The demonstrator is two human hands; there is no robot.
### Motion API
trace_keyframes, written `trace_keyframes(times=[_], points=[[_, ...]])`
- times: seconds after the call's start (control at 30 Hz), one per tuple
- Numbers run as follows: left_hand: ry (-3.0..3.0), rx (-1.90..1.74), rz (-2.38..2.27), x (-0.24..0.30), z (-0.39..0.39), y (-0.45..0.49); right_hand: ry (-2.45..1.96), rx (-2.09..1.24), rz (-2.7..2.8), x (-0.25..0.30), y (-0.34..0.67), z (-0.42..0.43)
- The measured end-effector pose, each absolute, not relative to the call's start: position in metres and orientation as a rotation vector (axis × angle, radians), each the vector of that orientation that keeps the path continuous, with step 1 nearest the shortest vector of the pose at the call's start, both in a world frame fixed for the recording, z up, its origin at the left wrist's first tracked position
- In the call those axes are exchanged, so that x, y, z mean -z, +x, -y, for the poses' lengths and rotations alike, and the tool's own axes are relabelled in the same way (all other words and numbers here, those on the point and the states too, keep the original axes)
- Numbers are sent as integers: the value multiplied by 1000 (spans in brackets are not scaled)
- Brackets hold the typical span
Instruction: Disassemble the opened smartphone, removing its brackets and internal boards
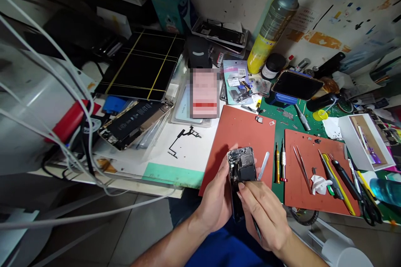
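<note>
An opened smartphone (247,159) with its inner parts showing is held up at the front edge of the red-brown mat (241,129). My left hand (216,200) is closed round the phone's left side, its thumb along the frame. My right hand (266,212) lies over the phone's lower half, fingers pinched on slim dark tweezers (257,230). The rear end of the tweezers sticks out below the hand; the fingers partly cover the front end, over the phone's innards. A flat silver blade (265,162) lies on the mat just right of the phone.
On the right mat (294,142) lie steel tweezers (302,167), pliers (371,208) and several other tools. Two screwdrivers (277,167) lie between the mats. Another opened phone (134,125), a flex cable (188,133) and white cables (75,154) are at left. A spray can (269,29) stands behind.
</note>
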State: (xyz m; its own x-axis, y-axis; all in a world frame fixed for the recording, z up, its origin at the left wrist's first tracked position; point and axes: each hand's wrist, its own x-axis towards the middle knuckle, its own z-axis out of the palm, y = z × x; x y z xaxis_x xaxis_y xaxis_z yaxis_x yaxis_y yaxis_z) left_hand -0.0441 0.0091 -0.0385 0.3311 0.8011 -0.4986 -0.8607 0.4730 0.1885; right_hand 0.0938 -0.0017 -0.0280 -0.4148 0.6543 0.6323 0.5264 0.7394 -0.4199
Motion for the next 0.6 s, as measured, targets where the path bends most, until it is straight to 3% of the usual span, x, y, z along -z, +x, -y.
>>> trace_keyframes(times=[0.6], points=[[-113, -1108, -601, 38, -8, -44, -947, -313, 2039, 17, 95, -1]])
